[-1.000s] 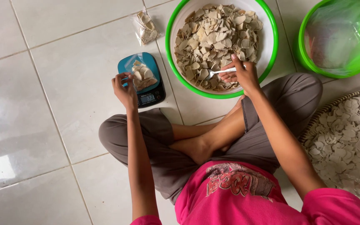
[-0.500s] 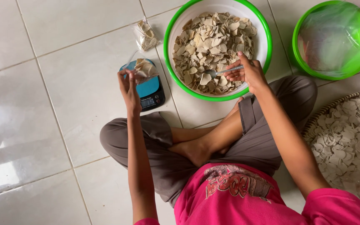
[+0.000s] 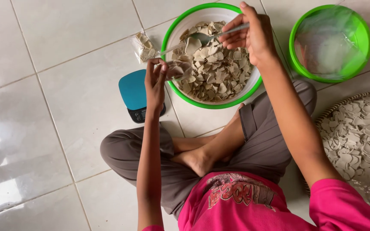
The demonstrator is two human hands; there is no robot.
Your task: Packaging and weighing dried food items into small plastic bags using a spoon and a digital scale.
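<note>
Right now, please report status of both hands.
Left hand holds small clear bag over basin rim. Right hand holds spoon of chips. Nothing between them.

Pink printed shirt, short sleeves; grey-brown trousers; barefoot.

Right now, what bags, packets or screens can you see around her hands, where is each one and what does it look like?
Small clear bag: held by the left hand at the basin's rim, partly filled with pale chips.
Sealed clear packet: on the floor tiles left of the basin, filled with the same chips.
Kitchen scale: on the floor beneath the left hand, teal top, small dark display strip at its near edge.
</note>
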